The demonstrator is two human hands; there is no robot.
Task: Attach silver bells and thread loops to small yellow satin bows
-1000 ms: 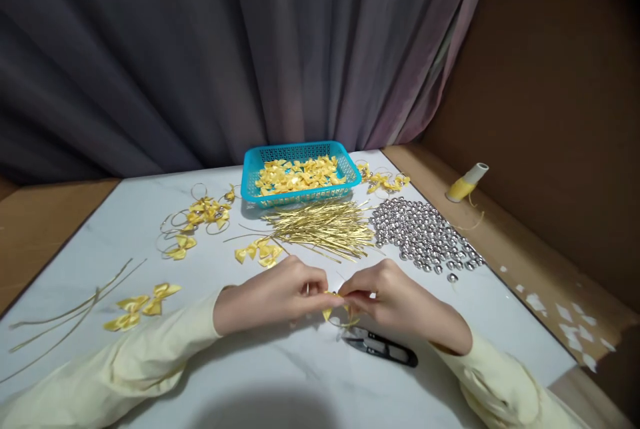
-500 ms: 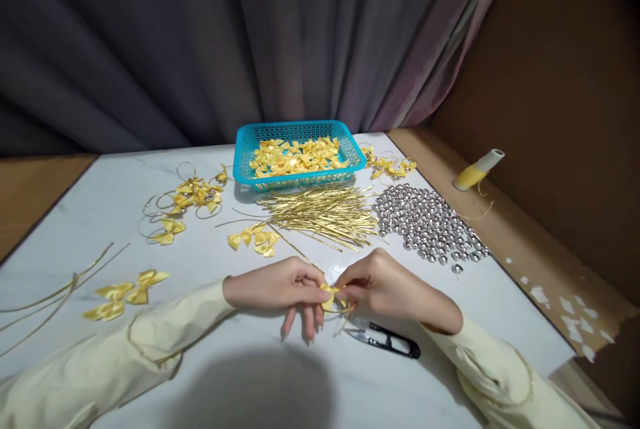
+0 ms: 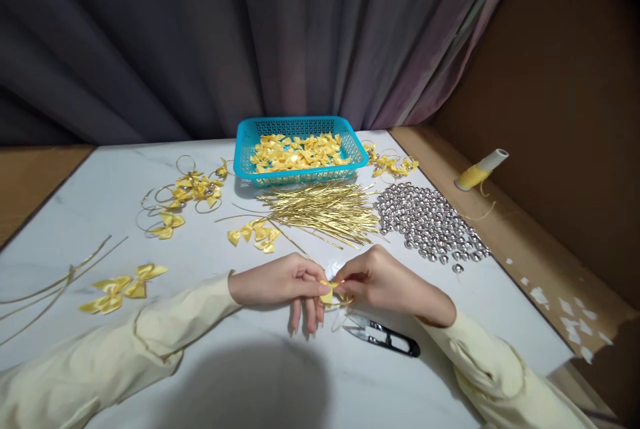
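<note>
A yellow ribbon bow (image 3: 327,295) is pinched between my two hands above the table front. My left hand (image 3: 287,286) grips its left side with thumb and forefinger, the other fingers hanging loosely. Thumb and forefinger of my right hand (image 3: 383,282) close on its right side. A thin gold cord loop (image 3: 340,303) curves just under the bow; how it joins the bow is hidden by my fingers. Thread snips (image 3: 385,337) with black handles lie below my right hand. Two loose bows (image 3: 265,237) rest beyond my left hand.
A blue basket (image 3: 240,161) of yellow bows stands at the back. Before it lies a pile of gold cords (image 3: 320,212), with silver beads (image 3: 430,219) to the right. Finished-looking bow loops (image 3: 195,189) lie left. A thread spool (image 3: 480,171) stands at far right.
Both hands keep their pinch on the bow, which has turned slightly so more of its yellow face shows. The view has shifted a little.
</note>
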